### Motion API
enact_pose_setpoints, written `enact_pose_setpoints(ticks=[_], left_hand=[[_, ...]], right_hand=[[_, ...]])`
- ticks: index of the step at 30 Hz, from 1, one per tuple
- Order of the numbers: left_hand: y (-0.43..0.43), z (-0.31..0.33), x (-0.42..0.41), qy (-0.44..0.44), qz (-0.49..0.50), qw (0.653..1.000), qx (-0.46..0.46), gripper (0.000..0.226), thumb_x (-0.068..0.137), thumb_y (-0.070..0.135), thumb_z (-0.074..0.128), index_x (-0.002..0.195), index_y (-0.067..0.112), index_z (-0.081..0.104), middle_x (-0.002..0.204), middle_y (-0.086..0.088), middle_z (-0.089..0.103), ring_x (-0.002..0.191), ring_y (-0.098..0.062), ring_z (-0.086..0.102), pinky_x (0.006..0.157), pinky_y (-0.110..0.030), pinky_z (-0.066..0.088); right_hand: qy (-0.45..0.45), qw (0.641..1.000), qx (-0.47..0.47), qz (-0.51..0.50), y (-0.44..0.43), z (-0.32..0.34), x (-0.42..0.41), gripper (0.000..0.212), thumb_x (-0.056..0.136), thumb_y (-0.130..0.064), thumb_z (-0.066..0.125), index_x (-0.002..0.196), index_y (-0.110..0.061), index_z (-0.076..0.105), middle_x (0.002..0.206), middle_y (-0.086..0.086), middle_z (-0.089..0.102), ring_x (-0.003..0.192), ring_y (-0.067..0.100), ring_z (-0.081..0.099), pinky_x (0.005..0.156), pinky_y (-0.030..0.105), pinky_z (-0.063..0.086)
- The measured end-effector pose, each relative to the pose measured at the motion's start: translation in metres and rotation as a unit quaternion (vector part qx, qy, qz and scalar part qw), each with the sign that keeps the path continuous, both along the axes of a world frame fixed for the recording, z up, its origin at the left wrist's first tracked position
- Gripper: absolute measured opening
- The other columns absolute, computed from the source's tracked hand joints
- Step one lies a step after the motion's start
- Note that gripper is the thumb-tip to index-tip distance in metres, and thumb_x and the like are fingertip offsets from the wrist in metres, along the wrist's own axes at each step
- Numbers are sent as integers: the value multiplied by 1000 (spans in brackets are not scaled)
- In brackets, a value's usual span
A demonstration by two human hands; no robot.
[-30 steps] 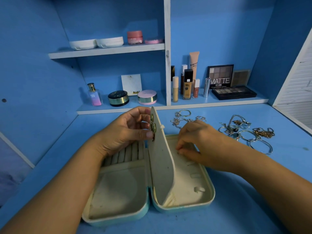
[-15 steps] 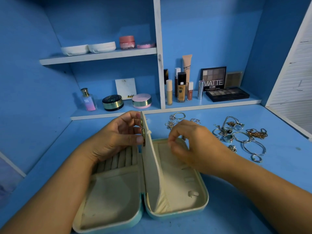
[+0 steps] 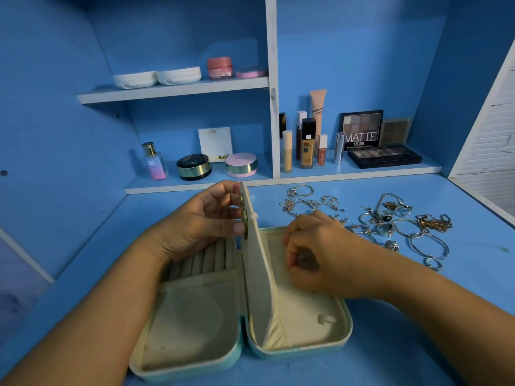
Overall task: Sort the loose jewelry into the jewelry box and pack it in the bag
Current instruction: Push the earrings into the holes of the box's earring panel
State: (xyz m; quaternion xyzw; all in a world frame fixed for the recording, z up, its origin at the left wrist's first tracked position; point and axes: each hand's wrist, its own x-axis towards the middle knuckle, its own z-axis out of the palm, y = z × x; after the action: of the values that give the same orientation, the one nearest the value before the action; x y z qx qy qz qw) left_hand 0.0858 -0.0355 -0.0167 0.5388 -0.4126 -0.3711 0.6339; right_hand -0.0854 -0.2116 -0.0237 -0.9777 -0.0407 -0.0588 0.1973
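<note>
My left hand (image 3: 200, 221) pinches the upright flap (image 3: 257, 274) of the jewelry box (image 3: 195, 366). My right hand (image 3: 315, 252) curls over its right half; whether it holds anything I cannot tell. The loose jewelry (image 3: 390, 221) lies right of the box, nearer that hand.

The left hand (image 3: 200, 224) is stretching in from the lower left on a bare forearm (image 3: 111, 316), palm facing right, its thumb and fingertips pinching the top edge of the upright cream fabric divider flap (image 3: 257, 268). The right hand (image 3: 320, 254) is hovering just right of it, knuckles up and fingers curling tightly downward with their tips bunched. Whether they are gripping anything is hidden.
</note>
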Motion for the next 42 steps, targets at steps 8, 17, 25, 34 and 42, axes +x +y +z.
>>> enact_pose_setpoints(ticks=[8, 17, 25, 34, 42], left_hand=[[0, 1, 0, -5, -7, 1000, 3, 71, 50, 26, 95, 107, 14, 55, 88, 6, 65, 79, -4, 61, 70, -18, 52], [0, 1, 0, -14, -8, 1000, -4, 60, 55, 9, 85, 105, 12, 52, 86, 8, 65, 78, -3, 60, 69, -17, 51], [0, -1, 2, -16, -6, 1000, -1, 56, 57, 6, 80, 105, 12, 51, 86, 8, 63, 79, -4, 59, 70, -17, 50], [0, 0, -1, -17, -3, 1000, -9, 53, 56, 5, 77, 103, 12, 52, 84, 8, 65, 75, -2, 59, 67, -16, 50], [0, -3, 3, 0, -11, 1000, -4, 60, 51, 18, 94, 102, 18, 62, 88, 3, 63, 77, -6, 61, 69, -19, 53]], right_hand=[[64, 997, 51, 6, -8, 5, -3, 8, 83, -38, 65, 89, -34, 68, 123, -25, 38, 120, 1, 27, 109, 41, 27], [-4, 999, 48, -8, -14, 9, -2, 4, 84, -37, 67, 87, -39, 68, 113, -23, 45, 113, 1, 35, 102, 34, 34], [-5, 999, -17, 41, -6, 6, -3, 15, 84, -44, 64, 93, -34, 70, 109, -21, 43, 110, 4, 35, 98, 30, 36], [-73, 989, -119, 39, 7, 1, -4, 14, 87, -31, 57, 87, -20, 65, 102, -6, 48, 97, 13, 41, 82, 17, 26], [-139, 945, 291, -58, 21, 0, 4, 8, 92, -21, 58, 85, -24, 60, 82, -6, 62, 76, 5, 58, 71, 18, 48]])
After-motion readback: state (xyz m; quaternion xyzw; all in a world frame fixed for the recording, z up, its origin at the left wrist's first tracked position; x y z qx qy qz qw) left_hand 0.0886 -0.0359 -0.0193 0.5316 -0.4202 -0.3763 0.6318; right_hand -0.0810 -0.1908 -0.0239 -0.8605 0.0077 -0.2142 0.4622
